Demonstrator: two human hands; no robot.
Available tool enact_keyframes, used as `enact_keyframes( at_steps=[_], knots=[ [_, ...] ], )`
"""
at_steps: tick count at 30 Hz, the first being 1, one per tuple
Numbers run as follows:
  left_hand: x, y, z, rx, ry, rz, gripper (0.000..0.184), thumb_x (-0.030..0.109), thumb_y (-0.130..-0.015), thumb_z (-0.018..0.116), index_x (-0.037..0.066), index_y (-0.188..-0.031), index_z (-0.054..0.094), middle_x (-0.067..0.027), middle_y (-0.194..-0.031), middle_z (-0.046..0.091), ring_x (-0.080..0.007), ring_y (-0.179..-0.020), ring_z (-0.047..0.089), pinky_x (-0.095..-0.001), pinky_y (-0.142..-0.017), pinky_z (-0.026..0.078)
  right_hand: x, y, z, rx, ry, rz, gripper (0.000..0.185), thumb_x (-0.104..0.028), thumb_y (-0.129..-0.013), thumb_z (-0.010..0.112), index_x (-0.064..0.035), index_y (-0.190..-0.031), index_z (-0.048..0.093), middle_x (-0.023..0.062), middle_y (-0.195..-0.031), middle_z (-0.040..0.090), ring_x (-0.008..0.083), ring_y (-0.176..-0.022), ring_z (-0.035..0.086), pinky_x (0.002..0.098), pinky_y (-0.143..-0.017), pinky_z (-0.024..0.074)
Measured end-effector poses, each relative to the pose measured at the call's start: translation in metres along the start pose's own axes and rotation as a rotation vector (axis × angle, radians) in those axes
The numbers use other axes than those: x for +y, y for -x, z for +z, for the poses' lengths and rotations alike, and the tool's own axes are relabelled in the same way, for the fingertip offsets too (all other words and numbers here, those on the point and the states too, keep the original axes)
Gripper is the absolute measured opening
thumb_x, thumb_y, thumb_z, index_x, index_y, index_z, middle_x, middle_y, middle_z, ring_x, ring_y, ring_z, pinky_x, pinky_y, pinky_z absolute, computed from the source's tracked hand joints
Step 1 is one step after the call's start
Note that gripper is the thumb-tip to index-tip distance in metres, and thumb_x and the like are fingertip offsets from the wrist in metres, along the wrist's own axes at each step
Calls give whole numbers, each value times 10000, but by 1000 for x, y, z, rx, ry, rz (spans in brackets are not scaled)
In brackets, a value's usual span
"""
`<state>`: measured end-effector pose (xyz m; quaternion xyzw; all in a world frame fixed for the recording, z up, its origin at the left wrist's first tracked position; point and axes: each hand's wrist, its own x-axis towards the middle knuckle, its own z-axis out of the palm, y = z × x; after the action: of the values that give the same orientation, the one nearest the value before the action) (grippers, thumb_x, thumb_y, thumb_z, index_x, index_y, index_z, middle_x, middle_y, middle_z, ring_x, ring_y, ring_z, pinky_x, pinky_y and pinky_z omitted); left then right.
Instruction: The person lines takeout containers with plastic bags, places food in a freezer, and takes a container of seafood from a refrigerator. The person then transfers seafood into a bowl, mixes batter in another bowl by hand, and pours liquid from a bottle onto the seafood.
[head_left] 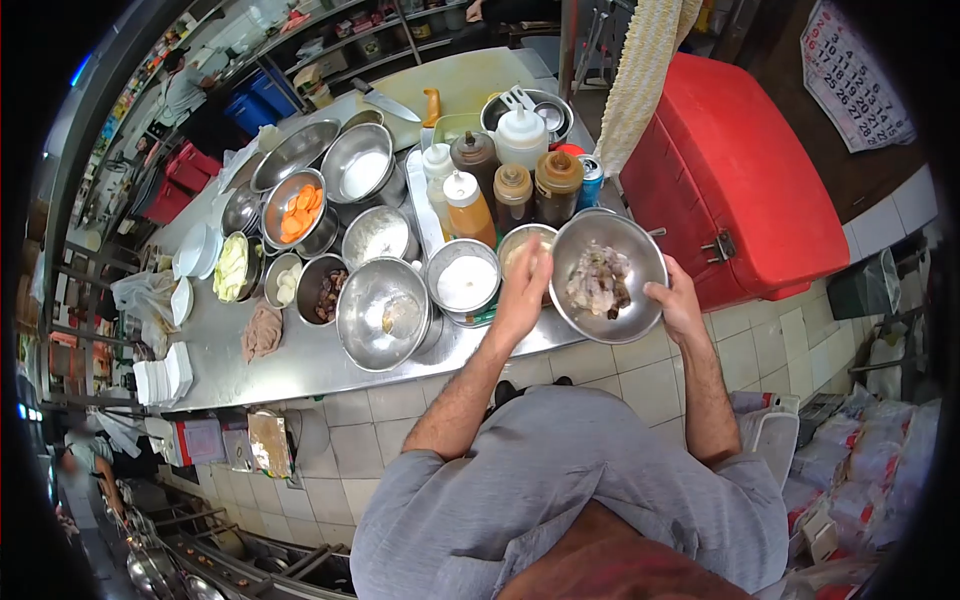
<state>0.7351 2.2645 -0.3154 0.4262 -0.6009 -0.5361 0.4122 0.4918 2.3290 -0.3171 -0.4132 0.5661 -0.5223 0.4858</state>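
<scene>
A steel bowl with pieces of pale, greyish raw food in it is tilted toward me, past the table's front edge. My right hand grips its right rim, thumb on the inside. Close to the bowl's left side is my left hand, its fingers extended upward and nothing seen in it. Behind that hand, a small bowl of pale powder is partly covered. To the left stand a bowl of white grains and a wide, wet steel bowl.
Sauce bottles stand behind the bowls. Farther left are bowls of carrot slices and cabbage, and a cloth. A knife lies at the back. A red cooler is at the right. Other people are farther off.
</scene>
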Motion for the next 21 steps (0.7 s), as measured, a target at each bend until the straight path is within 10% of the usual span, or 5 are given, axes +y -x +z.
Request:
enact_keyframes(
  at_steps=[10, 16, 21],
  knots=[
    [-31, -100, 22, 616, -511, 164, 804, 95, -715, 635, -75, -1348, 170, -304, -1313, 316, -414, -1214, 346, -413, -1033, 284, -12, 36, -84, 278, -91, -21, 467, 47, -701, 501, 23, -1167, 493, 80, -1019, 587, 146, -901, 557, 266, -806, 441],
    [-37, -81, 19, 858, -488, 205, 600, 46, -579, 738, -19, -1108, 462, -189, -1038, 539, -355, -1000, 520, -404, -898, 398, -7, 60, -136, 239, -125, -82, 496, 33, -706, 507, 38, -1201, 467, 98, -1043, 579, 158, -925, 551, 280, -839, 430],
    [22, -64, 38, 1017, -599, 632, 586, 62, -548, 770, -1, -1073, 519, -159, -1016, 549, -323, -962, 540, -404, -881, 411, -25, 43, -184, 203, -84, -125, 502, 29, -694, 517, 32, -1194, 475, 87, -1027, 581, 146, -924, 545, 267, -827, 424]
  ],
)
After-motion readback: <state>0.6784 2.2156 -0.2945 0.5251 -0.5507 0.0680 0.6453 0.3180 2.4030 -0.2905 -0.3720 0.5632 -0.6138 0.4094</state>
